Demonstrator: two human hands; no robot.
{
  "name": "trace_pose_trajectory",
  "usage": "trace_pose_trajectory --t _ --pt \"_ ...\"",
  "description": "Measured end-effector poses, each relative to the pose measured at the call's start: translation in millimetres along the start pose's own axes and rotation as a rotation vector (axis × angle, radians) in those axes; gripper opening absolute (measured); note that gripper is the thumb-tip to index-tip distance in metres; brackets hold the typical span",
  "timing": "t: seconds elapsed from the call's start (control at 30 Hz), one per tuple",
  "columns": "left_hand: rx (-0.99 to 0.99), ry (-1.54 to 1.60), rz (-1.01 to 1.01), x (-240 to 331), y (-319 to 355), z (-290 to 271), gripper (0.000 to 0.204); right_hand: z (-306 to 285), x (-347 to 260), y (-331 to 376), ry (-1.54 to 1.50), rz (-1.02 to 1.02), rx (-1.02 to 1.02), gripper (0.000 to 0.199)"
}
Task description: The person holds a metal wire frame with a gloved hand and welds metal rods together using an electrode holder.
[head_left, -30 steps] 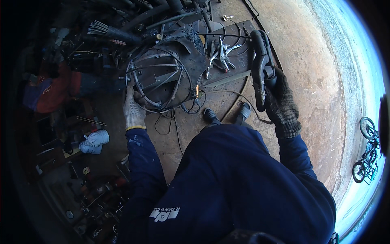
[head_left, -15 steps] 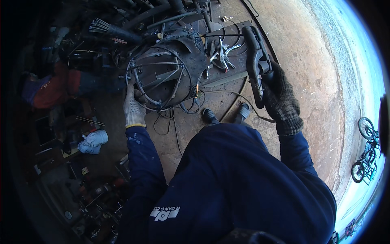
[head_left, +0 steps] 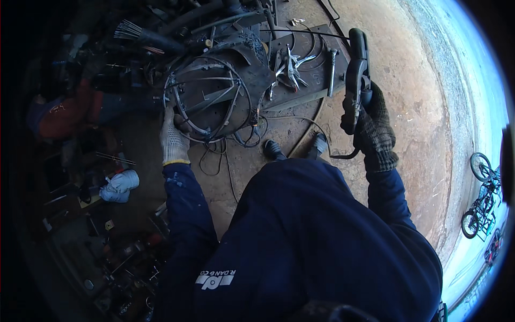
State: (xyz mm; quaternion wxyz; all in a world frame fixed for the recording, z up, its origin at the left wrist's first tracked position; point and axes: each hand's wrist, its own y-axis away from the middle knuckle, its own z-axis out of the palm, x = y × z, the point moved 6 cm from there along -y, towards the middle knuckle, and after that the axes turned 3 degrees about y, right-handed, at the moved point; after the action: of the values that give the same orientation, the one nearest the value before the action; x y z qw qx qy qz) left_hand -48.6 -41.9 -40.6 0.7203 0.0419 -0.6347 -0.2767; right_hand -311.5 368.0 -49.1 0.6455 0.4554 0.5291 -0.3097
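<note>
My left hand [head_left: 175, 138], in a pale knitted glove with a yellow cuff, is closed on the lower left rim of a round metal frame [head_left: 234, 102] of rings and cross bars. The frame rests on the dark metal worktable [head_left: 287, 98]. In a dark knitted glove, my right hand [head_left: 377, 129] grips a black welding electrode holder [head_left: 356, 70], raised beyond the table's right edge. A thin electrode [head_left: 306, 33] sticks out leftward from the holder's top. Its cable [head_left: 347, 156] hangs below my hand.
Locking pliers [head_left: 292, 70] and a hammer-like tool [head_left: 332, 70] lie on the table. A bundle of rods [head_left: 129, 30] stands at the far left. Another person [head_left: 67, 115] is at the left. Cables [head_left: 214, 161] cross the floor; a bicycle [head_left: 481, 196] stands far right.
My right hand has shifted the electrode holder to the right, and it now stands more upright. The hammer-like tool behind it has come into sight. My left hand keeps its hold on the frame.
</note>
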Motion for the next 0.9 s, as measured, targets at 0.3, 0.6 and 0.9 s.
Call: trace_pose_trajectory --t 0.3,0.6,0.9 --pt "-0.021 0.015 -0.001 -2.3 -0.1 -1.3 0.030 19.0 -27.8 7.2 0.134 -0.111 -0.053 0.055" --pt "0.098 0.014 -0.018 -3.9 -0.5 -2.5 0.026 21.3 -17.2 -2.0 0.221 -0.087 -0.097 0.058" --pt "0.021 0.042 0.000 -4.0 -3.5 -8.9 0.024 26.8 -24.7 -5.7 0.281 -0.064 -0.098 0.060"
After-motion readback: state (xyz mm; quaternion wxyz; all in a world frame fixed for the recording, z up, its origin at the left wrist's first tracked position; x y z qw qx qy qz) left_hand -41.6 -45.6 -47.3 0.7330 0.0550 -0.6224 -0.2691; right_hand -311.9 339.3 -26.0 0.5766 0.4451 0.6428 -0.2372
